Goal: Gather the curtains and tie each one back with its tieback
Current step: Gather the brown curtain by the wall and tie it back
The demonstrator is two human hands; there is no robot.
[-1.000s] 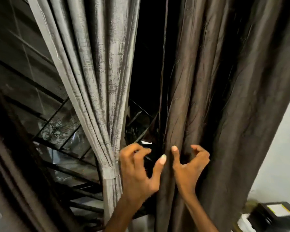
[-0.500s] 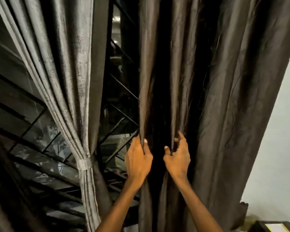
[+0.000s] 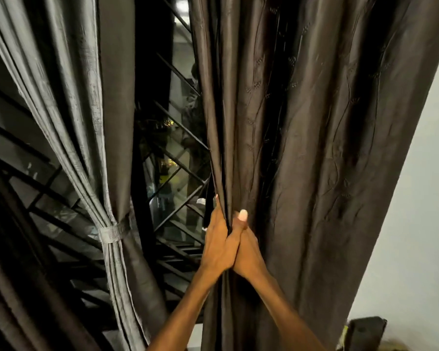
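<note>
A dark brown curtain [image 3: 314,148] hangs loose on the right, from the top down past the bottom edge. My left hand [image 3: 217,245] and my right hand [image 3: 249,252] press together at its left edge and grip a bunch of its folds between them, about waist height in the frame. My right thumb sticks up over the pinched cloth. To the left hangs a grey curtain [image 3: 74,110], gathered and cinched by a grey tieback [image 3: 112,234]. No tieback for the brown curtain shows.
Between the two curtains a window with a black metal grille [image 3: 173,153] shows dark outside. A white wall [image 3: 416,198] runs down the right. A dark object [image 3: 365,333] sits at the bottom right. More dark cloth fills the lower left corner.
My hands closed together, bunching the brown curtain's folds between them. Before, they were apart on separate folds. The view has shifted right, so the grey curtain sits further left.
</note>
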